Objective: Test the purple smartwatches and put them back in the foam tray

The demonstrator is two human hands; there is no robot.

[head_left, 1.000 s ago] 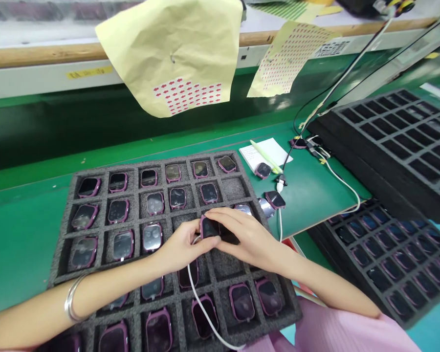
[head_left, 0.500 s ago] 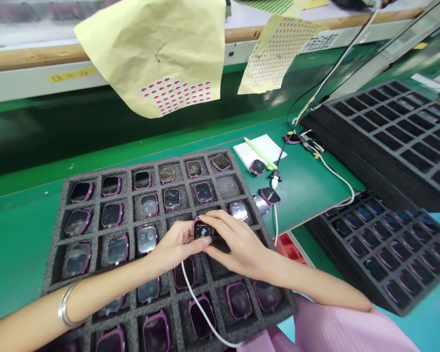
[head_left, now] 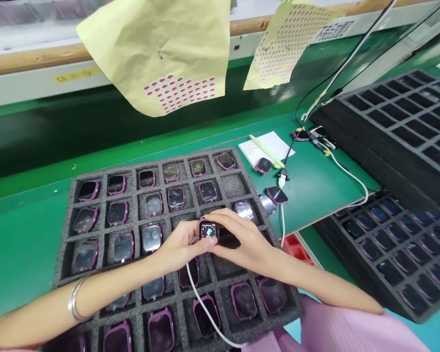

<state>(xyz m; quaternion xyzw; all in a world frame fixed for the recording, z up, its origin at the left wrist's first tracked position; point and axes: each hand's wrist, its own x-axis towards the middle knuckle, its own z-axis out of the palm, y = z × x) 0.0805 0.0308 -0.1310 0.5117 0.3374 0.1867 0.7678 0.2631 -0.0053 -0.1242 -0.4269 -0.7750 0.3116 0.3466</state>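
Note:
Both hands hold one smartwatch body (head_left: 208,230) with a purple case and a lit screen, above the grey foam tray (head_left: 231,186). My left hand (head_left: 185,244) is closed on its left side, the thumb lying along the lower part of the screen. From the right, my right hand (head_left: 242,239) grips the opposite edge with its fingers and thumb. A white cable (head_left: 201,300) runs down from beneath my left hand across the tray; its upper end is hidden. Around the hands, several purple watch bodies (head_left: 154,204) with dark screens lie in the tray's compartments.
On the green bench right of the tray are a notepad (head_left: 278,142), a light green pen (head_left: 266,151) and loose watches (head_left: 276,195). Black cables (head_left: 300,129) hang beyond. Stacked foam trays (head_left: 374,142) stand at the far right. Yellow sticker sheets (head_left: 183,44) hang from the shelf.
The view has shifted slightly, so the tray and hands sit a little farther right. Both hands keep their hold on the watch, and its screen looks brighter.

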